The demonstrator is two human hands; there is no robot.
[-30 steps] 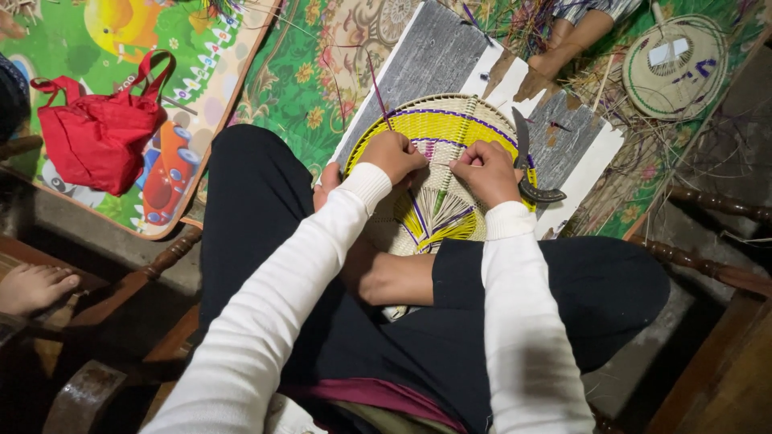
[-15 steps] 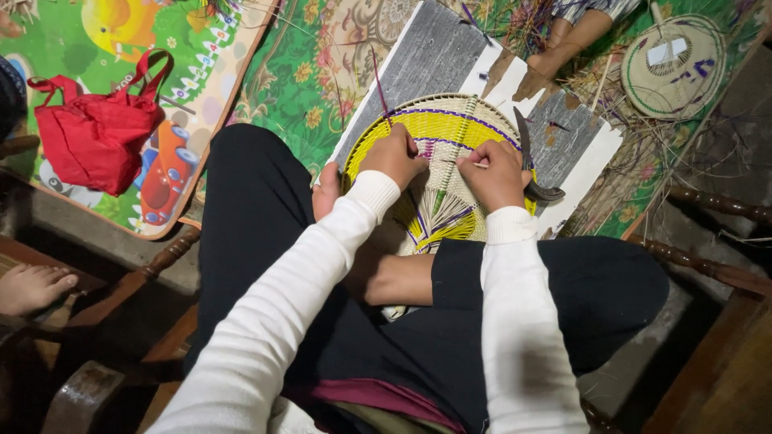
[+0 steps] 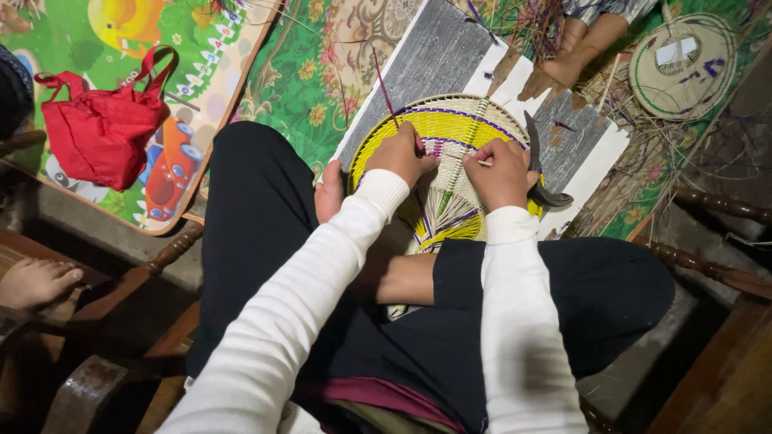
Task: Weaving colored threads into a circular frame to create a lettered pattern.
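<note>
Right now my left hand [image 3: 400,155] pinches a purple strand [image 3: 386,95] against the woven fan [image 3: 450,173], while my right hand [image 3: 501,171] is closed on a pale strip near its middle rib. The fan (yellow, edged in purple) rests on my lap over a grey board [image 3: 450,56]. I judge I'm mid-weave; the next move calls for threading the strand under a rib and pulling it snug. My fingertips are hidden, and the dark curved tool [image 3: 540,173] beside my right hand is hard to make out.

My knees hem the woven fan [image 3: 450,153] at six o'clock. A curved knife [image 3: 539,169] blocks three o'clock. Bare grey board [image 3: 450,56] lies open at twelve.
</note>
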